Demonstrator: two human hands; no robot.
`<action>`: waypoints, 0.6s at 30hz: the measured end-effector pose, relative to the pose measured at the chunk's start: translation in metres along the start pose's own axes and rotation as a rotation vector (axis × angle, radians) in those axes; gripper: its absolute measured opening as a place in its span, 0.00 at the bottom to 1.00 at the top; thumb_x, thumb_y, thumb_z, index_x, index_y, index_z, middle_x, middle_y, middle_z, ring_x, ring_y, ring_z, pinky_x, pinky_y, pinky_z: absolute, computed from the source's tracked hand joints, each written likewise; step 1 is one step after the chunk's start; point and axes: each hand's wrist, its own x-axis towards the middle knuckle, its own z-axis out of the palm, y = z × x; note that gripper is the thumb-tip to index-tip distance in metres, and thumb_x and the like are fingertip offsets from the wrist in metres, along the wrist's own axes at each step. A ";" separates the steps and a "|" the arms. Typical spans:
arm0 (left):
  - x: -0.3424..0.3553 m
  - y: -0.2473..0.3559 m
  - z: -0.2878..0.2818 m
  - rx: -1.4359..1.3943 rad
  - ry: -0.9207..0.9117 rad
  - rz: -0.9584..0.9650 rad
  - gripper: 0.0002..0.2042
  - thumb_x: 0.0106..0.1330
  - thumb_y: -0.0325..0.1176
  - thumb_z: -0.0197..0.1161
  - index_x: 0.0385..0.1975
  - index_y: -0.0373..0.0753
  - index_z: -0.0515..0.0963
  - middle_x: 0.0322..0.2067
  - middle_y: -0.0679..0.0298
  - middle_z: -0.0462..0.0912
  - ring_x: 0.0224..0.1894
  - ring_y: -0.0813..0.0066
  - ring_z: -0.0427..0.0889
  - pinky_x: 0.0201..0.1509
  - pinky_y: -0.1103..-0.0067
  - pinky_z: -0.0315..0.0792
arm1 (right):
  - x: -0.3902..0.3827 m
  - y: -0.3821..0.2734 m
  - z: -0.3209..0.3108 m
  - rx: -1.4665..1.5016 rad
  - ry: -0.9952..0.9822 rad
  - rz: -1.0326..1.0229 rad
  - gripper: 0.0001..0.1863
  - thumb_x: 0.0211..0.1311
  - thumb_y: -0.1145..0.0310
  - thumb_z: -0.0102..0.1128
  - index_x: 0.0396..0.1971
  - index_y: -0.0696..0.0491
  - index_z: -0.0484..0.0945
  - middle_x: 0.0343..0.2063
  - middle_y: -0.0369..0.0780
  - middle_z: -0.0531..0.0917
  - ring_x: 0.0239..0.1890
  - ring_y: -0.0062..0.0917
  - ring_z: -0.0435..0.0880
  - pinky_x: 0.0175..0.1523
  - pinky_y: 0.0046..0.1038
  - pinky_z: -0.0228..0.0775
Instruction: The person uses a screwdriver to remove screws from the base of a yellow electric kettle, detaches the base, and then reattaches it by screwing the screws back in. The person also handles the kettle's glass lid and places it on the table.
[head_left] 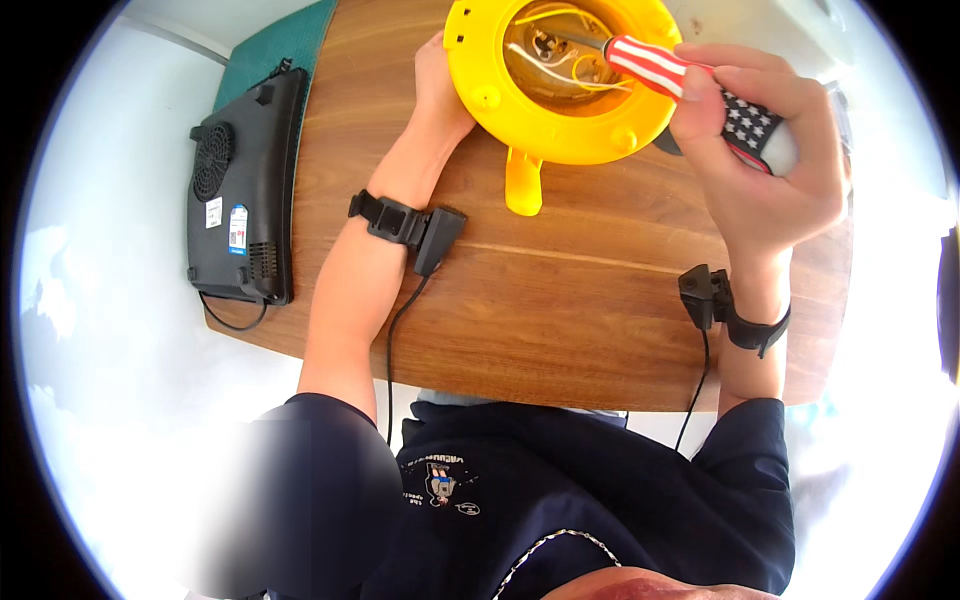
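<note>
L hand at yellow housing's L edge, prob. bracing it, grip hidden, can't tell; R hand clamped on screwdriver, angled into housing for reach

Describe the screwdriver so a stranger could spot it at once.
Look across the wooden table to the round yellow housing with white and yellow wires inside. The screwdriver is in the person's right hand, its metal shaft pointing left over those wires. Its red-and-white striped handle with white stars on black sets it apart from the plain yellow housing.
</note>
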 end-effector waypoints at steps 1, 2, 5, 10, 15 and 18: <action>-0.001 0.001 0.001 -0.007 0.022 -0.011 0.08 0.76 0.29 0.56 0.44 0.31 0.79 0.37 0.61 0.86 0.34 0.73 0.86 0.38 0.77 0.81 | 0.002 0.002 -0.001 -0.007 0.009 0.010 0.08 0.61 0.78 0.71 0.36 0.56 0.79 0.33 0.43 0.91 0.32 0.15 0.87 0.40 0.15 0.78; 0.000 0.002 0.003 -0.013 0.044 -0.022 0.08 0.76 0.29 0.56 0.44 0.31 0.79 0.37 0.61 0.86 0.34 0.73 0.86 0.38 0.77 0.81 | 0.003 0.006 -0.003 -0.015 0.019 0.020 0.08 0.62 0.77 0.71 0.36 0.57 0.79 0.33 0.43 0.91 0.31 0.14 0.87 0.38 0.15 0.78; -0.011 0.012 0.017 0.051 0.098 -0.028 0.08 0.76 0.28 0.56 0.44 0.30 0.79 0.38 0.61 0.86 0.34 0.73 0.85 0.38 0.77 0.81 | 0.000 0.013 -0.015 0.083 0.169 0.185 0.05 0.68 0.71 0.65 0.36 0.56 0.78 0.33 0.46 0.91 0.22 0.12 0.82 0.29 0.13 0.74; -0.008 0.012 0.022 0.048 0.105 -0.044 0.09 0.77 0.28 0.54 0.45 0.30 0.79 0.38 0.60 0.86 0.35 0.72 0.86 0.39 0.76 0.81 | 0.018 0.021 -0.042 0.248 0.482 0.348 0.05 0.70 0.70 0.60 0.36 0.56 0.77 0.35 0.54 0.89 0.18 0.19 0.80 0.25 0.15 0.73; -0.008 0.015 0.020 -0.029 0.154 -0.120 0.10 0.78 0.28 0.51 0.44 0.30 0.79 0.39 0.60 0.86 0.35 0.70 0.86 0.39 0.75 0.82 | 0.021 0.028 -0.055 0.287 0.604 0.462 0.07 0.70 0.69 0.61 0.37 0.57 0.77 0.35 0.53 0.89 0.17 0.19 0.79 0.24 0.16 0.72; -0.008 0.020 0.014 0.058 0.135 -0.055 0.11 0.79 0.29 0.50 0.44 0.29 0.79 0.37 0.60 0.85 0.33 0.72 0.85 0.38 0.75 0.81 | 0.019 0.028 -0.057 0.243 0.584 0.529 0.08 0.69 0.68 0.65 0.37 0.58 0.79 0.32 0.49 0.89 0.19 0.17 0.81 0.23 0.15 0.72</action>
